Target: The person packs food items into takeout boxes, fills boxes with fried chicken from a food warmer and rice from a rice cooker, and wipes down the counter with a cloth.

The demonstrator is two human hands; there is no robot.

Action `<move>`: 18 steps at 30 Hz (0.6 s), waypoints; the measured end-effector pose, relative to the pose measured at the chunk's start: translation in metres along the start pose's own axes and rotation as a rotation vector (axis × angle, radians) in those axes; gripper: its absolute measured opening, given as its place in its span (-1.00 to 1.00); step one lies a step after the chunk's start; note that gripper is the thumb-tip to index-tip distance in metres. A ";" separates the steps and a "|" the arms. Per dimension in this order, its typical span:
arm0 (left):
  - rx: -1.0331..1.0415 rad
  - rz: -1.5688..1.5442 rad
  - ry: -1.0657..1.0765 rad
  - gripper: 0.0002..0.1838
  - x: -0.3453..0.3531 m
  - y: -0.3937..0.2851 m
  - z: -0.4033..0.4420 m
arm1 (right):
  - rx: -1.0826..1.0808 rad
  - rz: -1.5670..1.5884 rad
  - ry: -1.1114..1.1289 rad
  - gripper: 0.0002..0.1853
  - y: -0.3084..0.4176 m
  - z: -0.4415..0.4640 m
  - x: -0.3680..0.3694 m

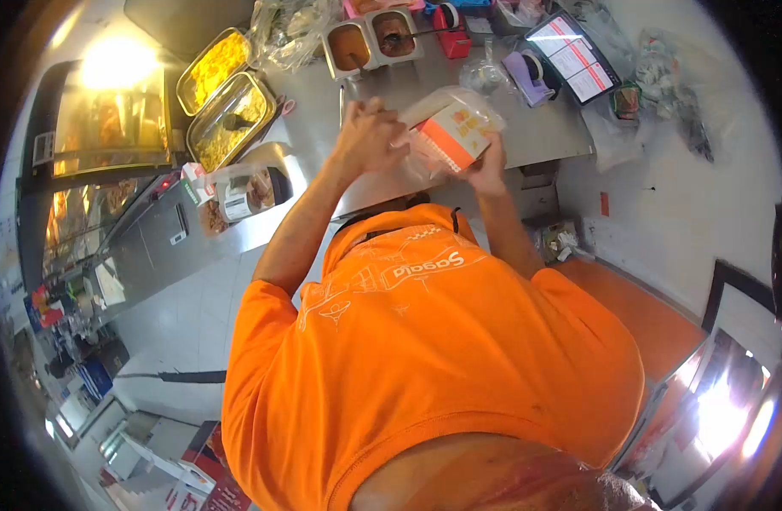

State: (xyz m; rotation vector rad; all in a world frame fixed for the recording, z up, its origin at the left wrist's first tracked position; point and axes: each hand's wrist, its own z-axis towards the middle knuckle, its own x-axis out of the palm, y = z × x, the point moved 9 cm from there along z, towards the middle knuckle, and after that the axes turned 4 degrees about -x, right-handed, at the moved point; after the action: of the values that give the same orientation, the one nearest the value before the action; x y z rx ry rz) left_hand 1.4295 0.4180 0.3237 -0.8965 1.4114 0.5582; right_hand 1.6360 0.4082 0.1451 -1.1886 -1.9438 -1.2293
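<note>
My right hand (pixel 489 166) grips a white and orange cardboard food box (pixel 459 136) from its right side, above the front of the steel counter. A clear plastic bag (pixel 485 104) lies around the box and bunches at its left. My left hand (pixel 370 136) is raised just left of the box, its fingers half bent and apart, slightly blurred. The fingertips are close to the bag's left edge; whether they touch it I cannot tell.
On the steel counter (pixel 310 145) are two food trays (pixel 259 128) at left and two sauce containers (pixel 350 70) behind. A purple tape dispenser (pixel 527 78), a tablet (pixel 574 58) and plastic bags (pixel 659 72) lie right. A lit glass display case (pixel 110 128) stands far left.
</note>
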 end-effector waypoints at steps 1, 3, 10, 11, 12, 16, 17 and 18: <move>-0.048 0.028 0.046 -0.77 0.003 0.007 -0.003 | 0.025 -0.040 -0.032 -0.37 0.006 -0.001 -0.008; 0.012 -0.022 -0.013 -0.76 0.005 0.000 -0.007 | -0.075 -0.226 -0.188 -0.28 0.015 0.000 -0.012; 0.230 -0.234 -0.234 -0.72 -0.003 -0.065 -0.012 | -0.300 -0.470 -0.183 -0.11 0.008 0.003 0.015; 0.237 -0.285 -0.317 -0.72 -0.008 -0.060 -0.010 | -0.227 -0.445 -0.242 -0.12 0.009 -0.004 0.017; 0.245 -0.341 -0.400 -0.71 -0.012 -0.058 -0.010 | -0.155 -0.422 -0.304 -0.14 0.010 -0.010 0.015; 0.282 -0.125 0.113 -0.73 0.045 -0.094 -0.022 | 0.033 -0.541 -0.253 -0.17 0.036 -0.029 0.043; 0.257 -0.218 0.074 -0.74 0.035 -0.091 -0.021 | -0.031 -0.663 -0.186 -0.17 0.050 -0.030 0.056; 0.236 -0.307 0.034 -0.74 0.018 -0.085 -0.021 | -0.248 -0.894 -0.062 -0.17 0.071 -0.030 0.079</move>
State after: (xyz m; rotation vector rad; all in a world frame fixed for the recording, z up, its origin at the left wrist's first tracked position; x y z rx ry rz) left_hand 1.4868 0.3496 0.3243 -0.9120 1.3063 0.1420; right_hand 1.6626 0.4250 0.2507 -0.4141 -2.5251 -1.9156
